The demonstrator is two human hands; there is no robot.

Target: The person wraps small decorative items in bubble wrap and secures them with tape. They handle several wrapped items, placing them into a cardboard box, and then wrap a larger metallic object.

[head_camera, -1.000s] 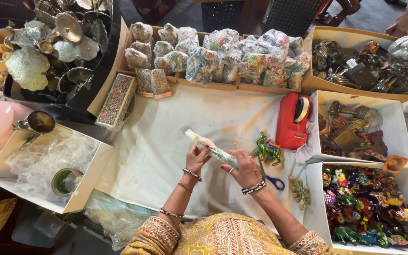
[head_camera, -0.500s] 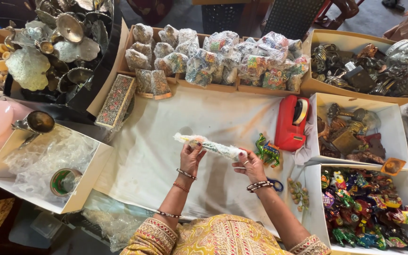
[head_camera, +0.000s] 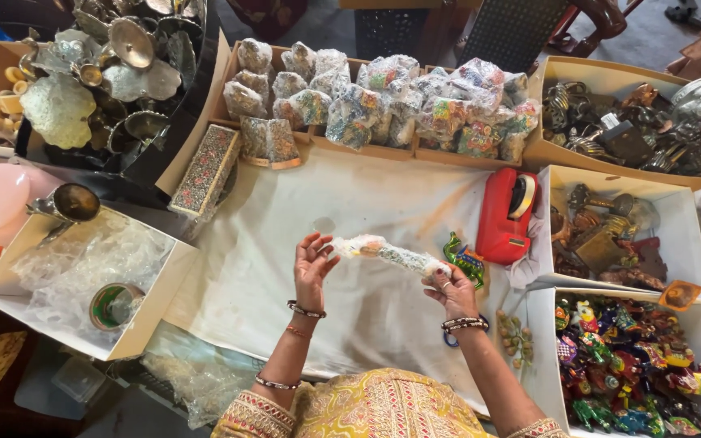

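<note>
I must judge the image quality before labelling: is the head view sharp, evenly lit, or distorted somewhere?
Head view: light is soft and even, shadows faint. The white table cloth is bright but keeps its creases. Both hands, left and right, and the wrapped bundle look slightly soft. Box edges bend outward near the corners, a wide-lens effect.

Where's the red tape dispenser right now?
The red tape dispenser sits on the white cloth to the right of centre, against the white box of metal figurines, just above the small green figurine beside the right hand.

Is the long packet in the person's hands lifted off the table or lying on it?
Lifted. The wrapped packet spans between the left hand and right hand, gripped at both ends above the white cloth.
</note>
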